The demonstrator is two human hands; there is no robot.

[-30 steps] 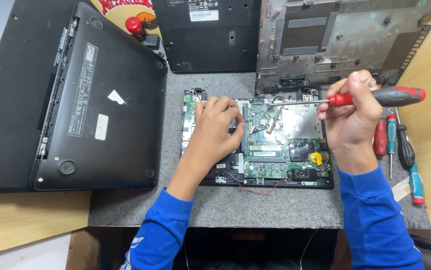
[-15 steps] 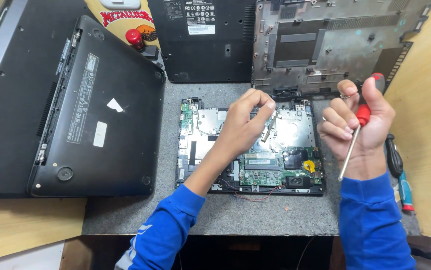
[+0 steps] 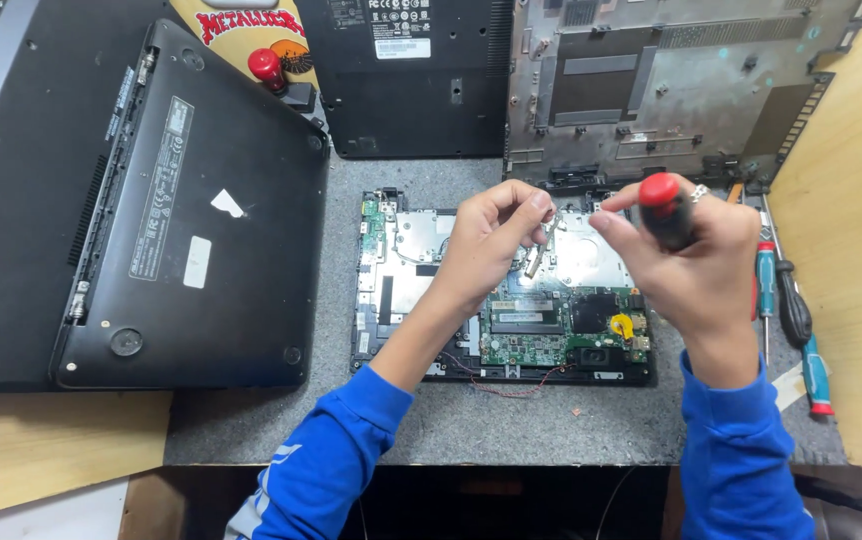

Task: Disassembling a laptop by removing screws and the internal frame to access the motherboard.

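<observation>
Hands in blue sleeves meet above an opened laptop (image 3: 511, 330) that lies on a grey mat (image 3: 511, 430), its green circuit board bare inside the black tray of its lower shell. My left hand (image 3: 496, 240) is pinched shut on a small silvery metal bracket (image 3: 539, 258), lifted just over the board's metal plate. My right hand (image 3: 691, 265) is closed around a screwdriver (image 3: 663, 205) with a red cap and black grip, its butt toward the camera; its tip is hidden from me. Room is tight: a closed black laptop (image 3: 181, 220) lies bottom-up touching the mat's left edge, a second black base (image 3: 411, 70) and a grey bottom cover (image 3: 671, 80) crowd the far edge. At right, spare screwdrivers (image 3: 786, 310) lie between the laptop and a wooden wall (image 3: 851, 250). Bare mat shows only along the near edge.
</observation>
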